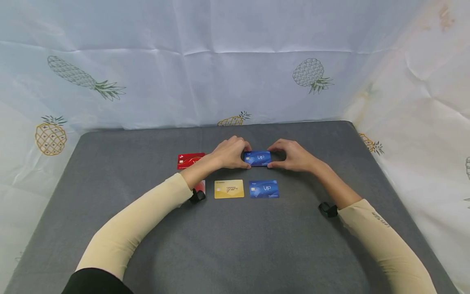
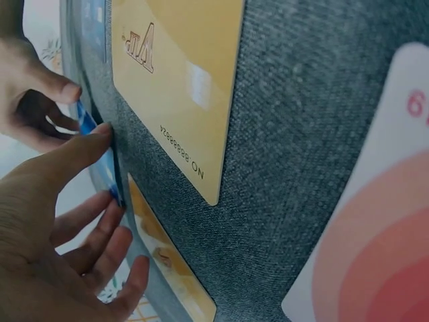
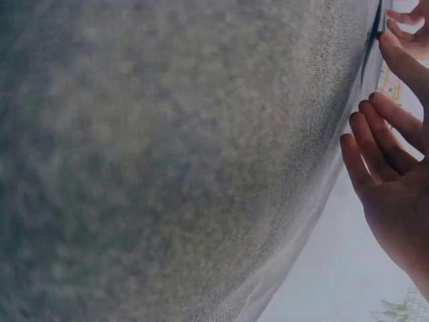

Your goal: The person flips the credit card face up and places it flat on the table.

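Observation:
A blue VIP card (image 1: 258, 158) lies between my two hands in the back row. My left hand (image 1: 231, 153) pinches its left end between thumb and fingers. At its right end, my right hand (image 1: 293, 156) grips the edges the same way, thumb nearer me. Whether the card touches the cloth, I cannot tell. The left wrist view shows the blue card (image 2: 107, 161) nearly edge-on between the hands. Beside it lies a gold card (image 2: 171, 248), hidden behind my left hand in the head view. A second blue VIP card (image 1: 264, 189) lies flat in the front row.
On the grey table (image 1: 235, 245), a yellow card (image 1: 229, 189) lies left of the front blue one. A red card (image 1: 189, 160) and a white card with red circles (image 1: 200, 187) are partly covered by my left arm. Pineapple-print cloth (image 1: 235, 81) hangs behind.

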### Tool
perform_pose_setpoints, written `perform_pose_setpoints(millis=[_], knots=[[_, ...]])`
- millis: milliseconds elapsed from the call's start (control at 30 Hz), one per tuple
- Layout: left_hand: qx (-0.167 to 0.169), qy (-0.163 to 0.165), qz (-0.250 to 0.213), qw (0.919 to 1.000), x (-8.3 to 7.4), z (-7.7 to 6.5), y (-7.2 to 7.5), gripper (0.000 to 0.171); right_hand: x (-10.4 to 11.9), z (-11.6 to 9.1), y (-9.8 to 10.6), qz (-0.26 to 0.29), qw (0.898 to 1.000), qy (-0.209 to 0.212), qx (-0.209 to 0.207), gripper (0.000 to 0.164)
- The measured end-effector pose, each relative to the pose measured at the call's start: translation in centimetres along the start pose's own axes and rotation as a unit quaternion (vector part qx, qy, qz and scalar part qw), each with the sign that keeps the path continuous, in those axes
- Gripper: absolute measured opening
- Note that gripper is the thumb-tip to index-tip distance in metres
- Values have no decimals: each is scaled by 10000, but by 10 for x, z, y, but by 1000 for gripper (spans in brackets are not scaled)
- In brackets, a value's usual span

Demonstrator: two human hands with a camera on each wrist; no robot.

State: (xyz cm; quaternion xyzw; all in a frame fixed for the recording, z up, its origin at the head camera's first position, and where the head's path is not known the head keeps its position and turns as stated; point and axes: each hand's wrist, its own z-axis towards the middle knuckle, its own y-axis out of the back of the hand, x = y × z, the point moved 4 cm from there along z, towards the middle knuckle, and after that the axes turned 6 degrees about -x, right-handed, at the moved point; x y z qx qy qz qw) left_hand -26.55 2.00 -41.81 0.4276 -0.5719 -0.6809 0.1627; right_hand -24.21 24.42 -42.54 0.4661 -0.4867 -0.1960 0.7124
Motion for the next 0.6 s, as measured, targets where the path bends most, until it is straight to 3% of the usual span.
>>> perform_pose_setpoints(millis=[333, 600], knots=[[-25, -47, -190, 9998, 2, -4, 0, 58, 0, 1, -1, -124, 9999, 10, 6, 58], [-175, 15, -412, 9990, 5, -11, 9, 61, -1, -3, 3, -81, 9993, 81, -352, 53]])
